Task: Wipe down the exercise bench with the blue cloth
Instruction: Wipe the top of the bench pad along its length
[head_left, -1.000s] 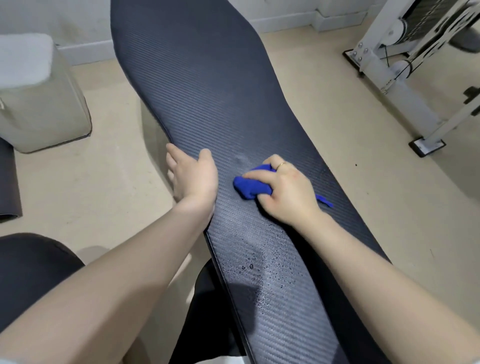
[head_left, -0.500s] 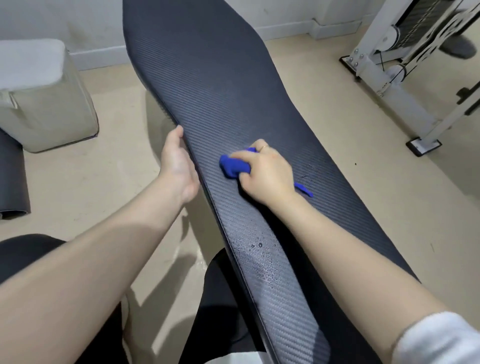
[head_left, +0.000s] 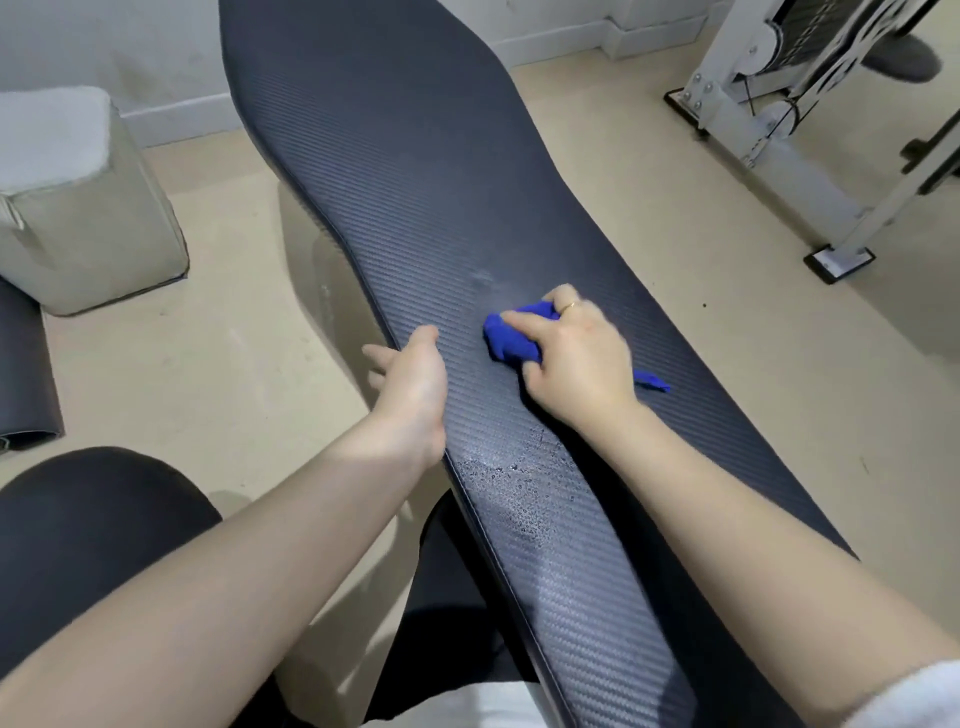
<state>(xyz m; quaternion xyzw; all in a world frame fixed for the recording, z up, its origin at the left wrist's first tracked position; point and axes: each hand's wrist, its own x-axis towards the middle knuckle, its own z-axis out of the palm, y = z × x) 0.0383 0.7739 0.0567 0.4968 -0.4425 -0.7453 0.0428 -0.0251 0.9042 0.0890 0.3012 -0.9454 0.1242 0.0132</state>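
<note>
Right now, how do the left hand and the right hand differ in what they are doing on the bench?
The right hand is closed on the bunched blue cloth and presses it onto the top of the bench; the left hand holds nothing, fingers open. The right hand sits mid-pad, the left hand at the pad's left edge. The right hand wears a ring; none shows on the left hand. Both touch the bench, beyond the water droplets.

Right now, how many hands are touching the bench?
2. The left hand rests on the bench's left edge; the right hand presses the blue cloth onto the middle of the pad.
</note>
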